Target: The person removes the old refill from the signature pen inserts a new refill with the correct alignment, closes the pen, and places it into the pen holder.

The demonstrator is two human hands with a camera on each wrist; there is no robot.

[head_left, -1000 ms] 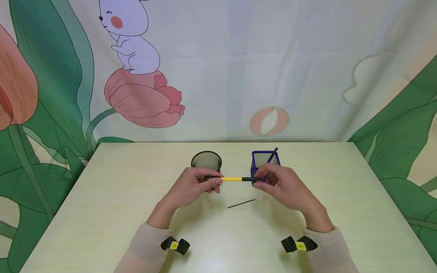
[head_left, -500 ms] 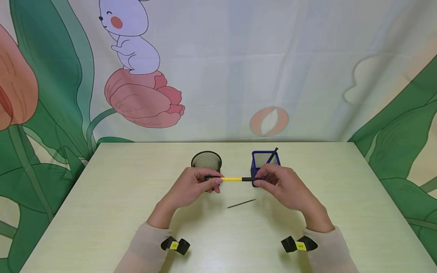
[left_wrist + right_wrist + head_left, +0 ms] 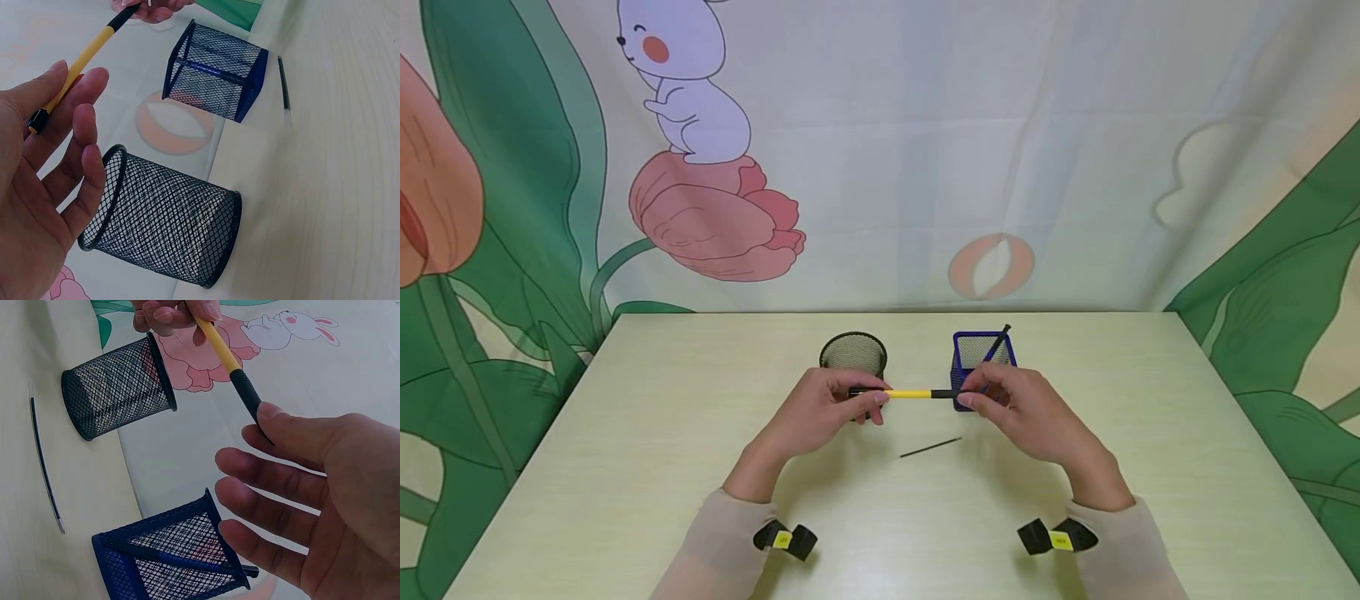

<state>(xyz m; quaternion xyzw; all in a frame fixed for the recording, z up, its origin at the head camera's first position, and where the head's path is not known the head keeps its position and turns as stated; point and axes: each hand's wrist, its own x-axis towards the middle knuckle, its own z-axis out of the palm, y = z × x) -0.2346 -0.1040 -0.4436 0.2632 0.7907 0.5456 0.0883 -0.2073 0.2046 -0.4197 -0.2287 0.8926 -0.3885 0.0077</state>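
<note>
A yellow pen (image 3: 912, 394) with a black grip section lies level in the air between both hands. My left hand (image 3: 835, 400) pinches its rear end, which has a black clip, between thumb and index finger. At the other end, my right hand (image 3: 1018, 408) pinches the black grip (image 3: 245, 394) near the tip; its thumb and index finger cover the point. The right hand's other fingers are spread loosely in the right wrist view. On the table beneath, a thin dark pen refill (image 3: 930, 447) lies at a slant, apart from both hands.
Behind the left hand stands a round black mesh pen holder (image 3: 165, 215). A square blue mesh pen holder (image 3: 958, 379) is behind the right hand, with a dark pen (image 3: 997, 342) leaning in it. The pale table (image 3: 625, 467) ends at a printed curtain (image 3: 880, 167).
The right thumb and index finger have closed over the pen's tip, which showed between them a second ago. The left hand and the refill have stayed in place.
</note>
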